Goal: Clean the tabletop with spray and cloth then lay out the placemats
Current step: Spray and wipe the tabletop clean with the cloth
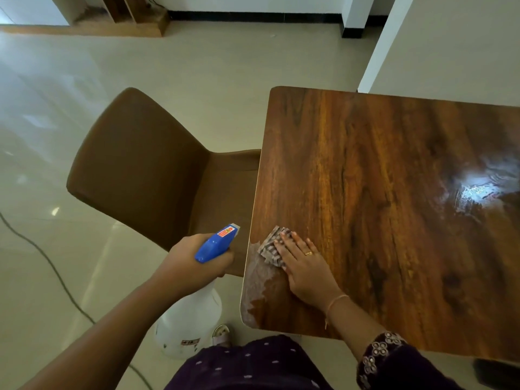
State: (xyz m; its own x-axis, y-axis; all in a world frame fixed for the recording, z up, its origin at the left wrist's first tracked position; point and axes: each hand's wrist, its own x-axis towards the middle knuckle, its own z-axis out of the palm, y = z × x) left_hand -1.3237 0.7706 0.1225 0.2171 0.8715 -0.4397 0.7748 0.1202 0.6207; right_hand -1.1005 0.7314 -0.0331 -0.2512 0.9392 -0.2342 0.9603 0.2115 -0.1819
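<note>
Purple clothing [253,364] is cropped below. Spray bottle [197,291] is held in left hand's [197,260] closed grip, off the surface [394,192]; right hand [304,263] is pressed flat, fingers extended, on half-hidden cloth [271,246] near its wet edge.

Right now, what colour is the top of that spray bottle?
Blue, with a red label; the spray bottle has a white body, seen in the head view.

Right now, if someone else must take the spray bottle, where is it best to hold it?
Take the spray bottle by its wide white body, from below. The left hand already wraps the neck under the blue head, and the body hangs free beside the table.
</note>
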